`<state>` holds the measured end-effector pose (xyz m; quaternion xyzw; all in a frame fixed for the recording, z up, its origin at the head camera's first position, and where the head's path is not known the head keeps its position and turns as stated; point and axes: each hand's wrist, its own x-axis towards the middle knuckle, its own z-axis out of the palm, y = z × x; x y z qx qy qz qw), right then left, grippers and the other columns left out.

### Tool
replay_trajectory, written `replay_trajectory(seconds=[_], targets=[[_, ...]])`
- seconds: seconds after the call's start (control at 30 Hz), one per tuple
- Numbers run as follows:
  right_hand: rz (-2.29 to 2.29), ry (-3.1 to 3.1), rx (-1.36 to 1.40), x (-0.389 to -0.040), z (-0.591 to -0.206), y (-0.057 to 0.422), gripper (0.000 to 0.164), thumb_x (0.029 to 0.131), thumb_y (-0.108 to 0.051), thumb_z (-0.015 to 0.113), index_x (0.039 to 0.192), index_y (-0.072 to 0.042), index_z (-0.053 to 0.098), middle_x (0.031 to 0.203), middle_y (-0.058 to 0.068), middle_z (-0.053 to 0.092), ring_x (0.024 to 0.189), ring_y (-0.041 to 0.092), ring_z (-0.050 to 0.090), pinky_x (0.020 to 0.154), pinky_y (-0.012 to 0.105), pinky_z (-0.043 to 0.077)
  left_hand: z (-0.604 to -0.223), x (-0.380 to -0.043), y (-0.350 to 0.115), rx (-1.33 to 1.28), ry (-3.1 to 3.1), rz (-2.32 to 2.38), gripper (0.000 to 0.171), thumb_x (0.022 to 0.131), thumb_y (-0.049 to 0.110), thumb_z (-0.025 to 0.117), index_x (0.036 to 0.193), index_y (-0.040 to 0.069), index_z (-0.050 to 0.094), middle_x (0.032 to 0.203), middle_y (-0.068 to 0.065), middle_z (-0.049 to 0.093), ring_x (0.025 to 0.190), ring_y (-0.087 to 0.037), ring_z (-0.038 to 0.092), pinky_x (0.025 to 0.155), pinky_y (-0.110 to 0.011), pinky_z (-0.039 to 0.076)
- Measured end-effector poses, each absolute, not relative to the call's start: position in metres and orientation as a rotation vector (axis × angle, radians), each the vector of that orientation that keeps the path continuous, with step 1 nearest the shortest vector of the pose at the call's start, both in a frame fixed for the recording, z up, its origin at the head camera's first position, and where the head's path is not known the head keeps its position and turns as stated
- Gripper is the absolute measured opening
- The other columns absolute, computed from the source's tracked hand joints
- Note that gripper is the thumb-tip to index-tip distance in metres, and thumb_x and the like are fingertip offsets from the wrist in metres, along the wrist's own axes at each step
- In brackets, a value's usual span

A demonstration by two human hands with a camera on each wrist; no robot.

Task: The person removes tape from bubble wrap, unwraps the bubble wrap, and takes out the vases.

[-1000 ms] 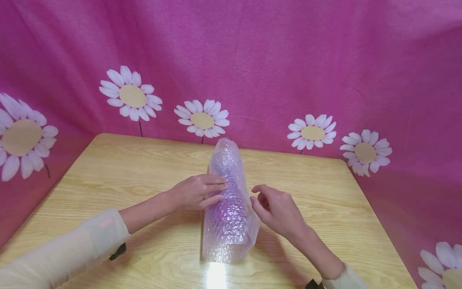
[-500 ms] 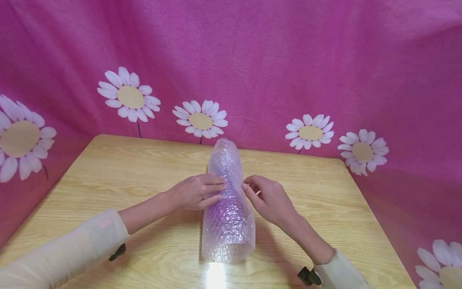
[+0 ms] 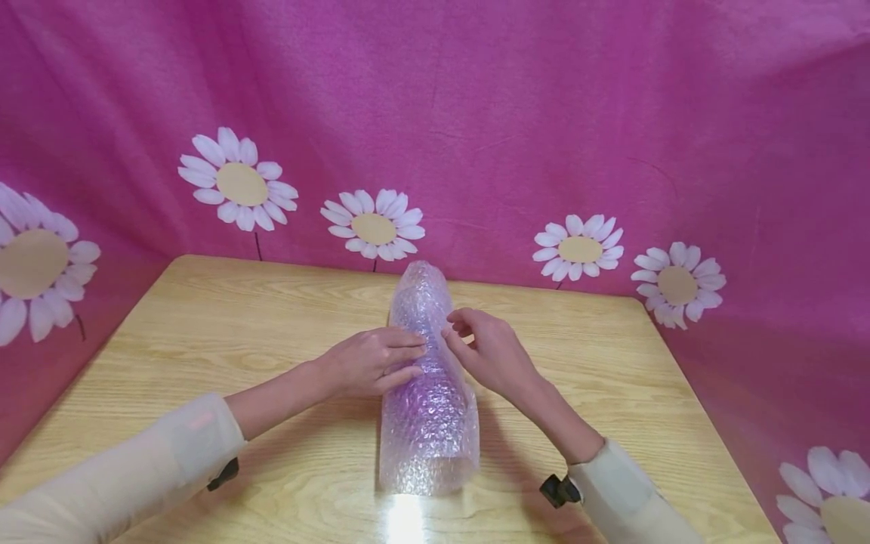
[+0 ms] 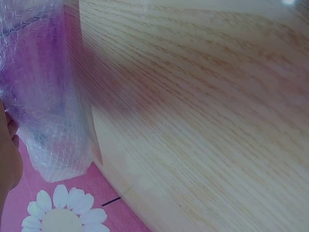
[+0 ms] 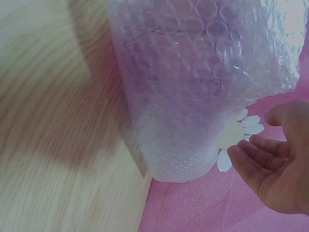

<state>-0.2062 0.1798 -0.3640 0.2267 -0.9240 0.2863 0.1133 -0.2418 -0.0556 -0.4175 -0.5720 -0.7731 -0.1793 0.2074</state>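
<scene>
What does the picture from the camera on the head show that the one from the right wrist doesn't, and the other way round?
Only the head view: the left hand resting on the bubble wrap bundle, both sleeves, and several flowers.

Only the right wrist view: round bubbles distinguishable one by one, and the right hand from its palm side.

Both: the bundle, the right hand, the wooden table and the pink cloth.

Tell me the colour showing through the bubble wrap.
Purple shows through the bubble wrap, clearest in the left wrist view.
</scene>
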Motion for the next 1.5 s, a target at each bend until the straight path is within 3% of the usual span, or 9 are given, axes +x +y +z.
replay_trajectory(seconds=[0.27, 0.8, 1.2, 1.5], targets=[[0.817, -2.761, 0.631, -0.223, -0.368, 0.17, 0.039, 0.095, -0.024, 0.066, 0.124, 0.003, 0.064, 0.11, 0.017, 0.069, 0.097, 0.032, 0.068, 0.077, 0.039, 0.06, -0.417, -0.242, -0.055, -1.591, -2.148, -0.484, 0.037, 0.093, 0.027, 0.069, 0.119, 0.002, 0.072, 0.121, -0.013, 0.069, 0.117, -0.025, 0.063, 0.102, -0.038, 0.048], [0.717, -2.828, 0.554, -0.245, -0.381, 0.159, 0.049, 0.094, -0.028, 0.068, 0.128, 0.007, 0.06, 0.129, 0.023, 0.06, 0.118, 0.037, 0.058, 0.1, 0.047, 0.048, -0.415, -0.241, -0.054, -1.591, -2.136, -0.475, 0.036, 0.095, 0.028, 0.066, 0.119, 0.002, 0.072, 0.12, -0.012, 0.07, 0.117, -0.025, 0.062, 0.103, -0.039, 0.048], [0.66, -2.826, 0.544, -0.252, -0.388, 0.153, 0.05, 0.09, -0.025, 0.071, 0.128, 0.006, 0.06, 0.128, 0.022, 0.061, 0.116, 0.037, 0.06, 0.099, 0.047, 0.05, -0.416, -0.241, -0.054, -1.587, -2.155, -0.475, 0.038, 0.095, 0.028, 0.066, 0.121, 0.002, 0.071, 0.122, -0.011, 0.069, 0.119, -0.026, 0.061, 0.103, -0.039, 0.048], [0.6, -2.766, 0.572, -0.256, -0.392, 0.151, 0.04, 0.085, -0.01, 0.062, 0.121, 0.005, 0.065, 0.117, 0.021, 0.065, 0.105, 0.035, 0.064, 0.09, 0.045, 0.054, -0.417, -0.241, -0.053, -1.58, -2.144, -0.481, 0.037, 0.094, 0.028, 0.068, 0.12, 0.002, 0.072, 0.121, -0.013, 0.069, 0.117, -0.025, 0.063, 0.101, -0.039, 0.049]])
